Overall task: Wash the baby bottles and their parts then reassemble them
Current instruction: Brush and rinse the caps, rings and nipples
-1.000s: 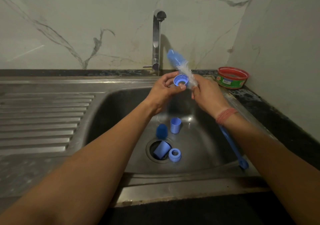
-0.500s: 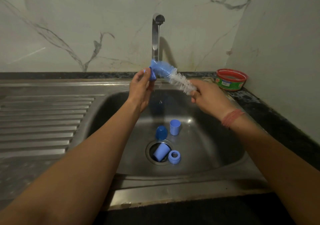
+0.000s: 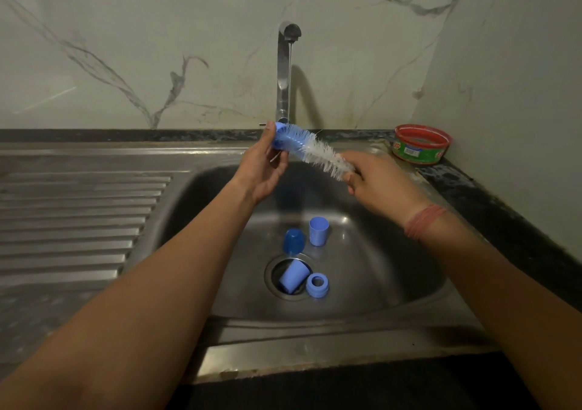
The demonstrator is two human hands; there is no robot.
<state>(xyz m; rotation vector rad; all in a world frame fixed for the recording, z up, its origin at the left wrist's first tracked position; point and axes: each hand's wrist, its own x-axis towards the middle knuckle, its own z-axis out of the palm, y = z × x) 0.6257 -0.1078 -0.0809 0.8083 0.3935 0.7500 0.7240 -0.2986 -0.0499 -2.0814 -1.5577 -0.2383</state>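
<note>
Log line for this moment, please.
left hand holds blue ring | right hand grips bottle brush | tap running | four blue parts in sink

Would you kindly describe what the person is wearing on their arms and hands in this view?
Both forearms are bare, with no sleeves showing up to the frame edge. The left hand has no ring, watch or glove visible. The right hand is also ungloved; its wrist carries a band of reddish-pink thread, wound several times round.
</note>
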